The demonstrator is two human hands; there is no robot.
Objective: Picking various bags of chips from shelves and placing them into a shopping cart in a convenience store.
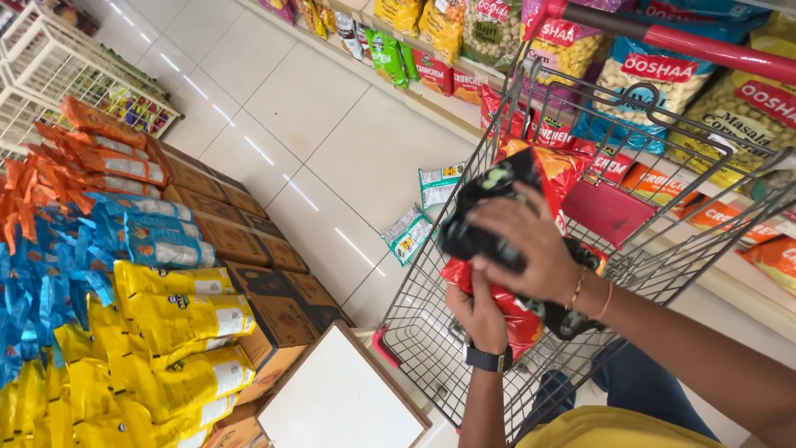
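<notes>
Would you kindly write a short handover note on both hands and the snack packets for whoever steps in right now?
Left hand: grips the lower end of a red snack packet from below, over the shopping cart; a dark wristband is on that wrist.
Right hand: pressed on top of a black snack packet lying on the red one.
Both packets are held above the cart's basket, not set down.
The visible part of the basket holds no other goods.
Nearby: stacked yellow and blue packets on cardboard boxes; two white packets lie on the floor.

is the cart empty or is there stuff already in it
Nearly empty. The shopping cart shows bare wire at its bottom; the only packets are the red and black ones both hands grip above the basket.
</notes>
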